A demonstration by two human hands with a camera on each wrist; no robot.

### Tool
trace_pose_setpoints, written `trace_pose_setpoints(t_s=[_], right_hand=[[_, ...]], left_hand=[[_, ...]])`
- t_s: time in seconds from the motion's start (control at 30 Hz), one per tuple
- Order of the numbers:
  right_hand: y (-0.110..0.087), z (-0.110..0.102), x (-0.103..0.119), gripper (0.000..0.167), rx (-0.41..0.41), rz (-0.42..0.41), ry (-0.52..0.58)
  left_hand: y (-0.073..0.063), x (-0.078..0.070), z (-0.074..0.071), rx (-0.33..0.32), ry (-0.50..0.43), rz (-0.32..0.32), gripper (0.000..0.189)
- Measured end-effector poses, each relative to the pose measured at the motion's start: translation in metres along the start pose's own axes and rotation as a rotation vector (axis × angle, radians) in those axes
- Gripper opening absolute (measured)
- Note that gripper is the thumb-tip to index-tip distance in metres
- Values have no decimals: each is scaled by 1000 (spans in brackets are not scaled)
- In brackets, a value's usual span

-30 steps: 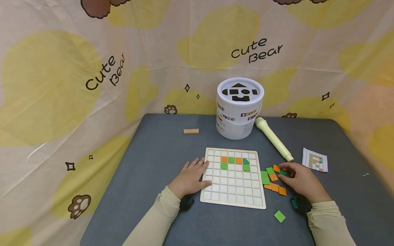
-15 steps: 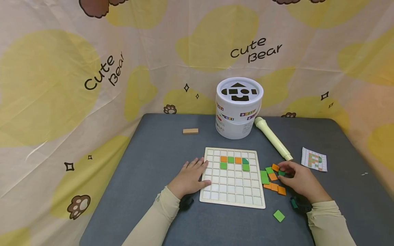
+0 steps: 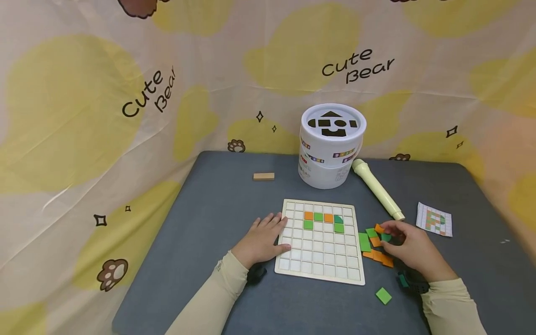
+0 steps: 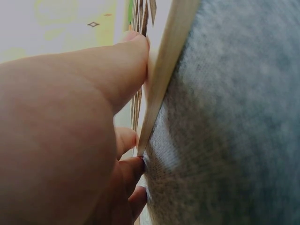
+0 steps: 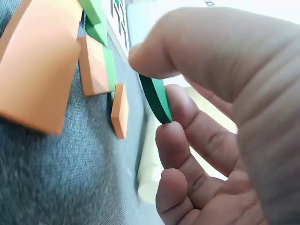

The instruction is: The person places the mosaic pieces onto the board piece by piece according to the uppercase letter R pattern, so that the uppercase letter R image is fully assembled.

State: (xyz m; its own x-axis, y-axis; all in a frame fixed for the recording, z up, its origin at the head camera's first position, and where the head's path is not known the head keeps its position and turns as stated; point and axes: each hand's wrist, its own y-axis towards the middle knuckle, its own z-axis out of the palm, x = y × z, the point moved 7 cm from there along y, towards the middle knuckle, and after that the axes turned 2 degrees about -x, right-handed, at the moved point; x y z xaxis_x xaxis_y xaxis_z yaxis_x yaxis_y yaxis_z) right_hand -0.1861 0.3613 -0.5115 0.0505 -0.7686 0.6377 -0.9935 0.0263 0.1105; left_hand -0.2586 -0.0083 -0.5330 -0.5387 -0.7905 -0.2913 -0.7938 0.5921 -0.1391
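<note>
A pale wooden grid board [image 3: 320,277] lies on the table, with several orange and green tiles set in its upper rows. Along its left edge rests my left hand [image 3: 260,239], fingers spread and nearly straight, thumb over the rim; the left wrist view shows the thumb [image 4: 126,63] against the board's side. My right hand [image 3: 412,246] is right of the board, pinching a dark green tile [image 5: 157,98] with a curved edge between thumb and fingertips. Beside those fingertips lies a loose pile of orange tiles [image 3: 375,242] and light green tiles [image 3: 365,242].
One light green tile [image 3: 383,296] lies apart, nearer the front. Behind the board stand a white lidded bucket [image 3: 326,163] and a small wooden block [image 3: 264,177]. A pale yellow stick [image 3: 378,190] lies right of the bucket, and a pattern card [image 3: 434,219] is farther right.
The head view has shifted, sliding the scene slightly right. My right thumb and fingers stay at the dark green tile, and an orange tile by the fingertips has tilted a little. My left hand stays put.
</note>
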Motion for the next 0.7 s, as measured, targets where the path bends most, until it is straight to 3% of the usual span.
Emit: trace_pose_setpoints(t_s=[0.27,0.43,0.7], right_hand=[[2,14,45,38,34,-92,32],[11,36,69,35,99,-135,41],[14,67,86,17,159,-188,-99]], left_hand=[[-3,3,-4,-4,9,-12,87],[-2,4,-5,-3,16,-25,87],[-2,-1,-1,6,22,-13,86]])
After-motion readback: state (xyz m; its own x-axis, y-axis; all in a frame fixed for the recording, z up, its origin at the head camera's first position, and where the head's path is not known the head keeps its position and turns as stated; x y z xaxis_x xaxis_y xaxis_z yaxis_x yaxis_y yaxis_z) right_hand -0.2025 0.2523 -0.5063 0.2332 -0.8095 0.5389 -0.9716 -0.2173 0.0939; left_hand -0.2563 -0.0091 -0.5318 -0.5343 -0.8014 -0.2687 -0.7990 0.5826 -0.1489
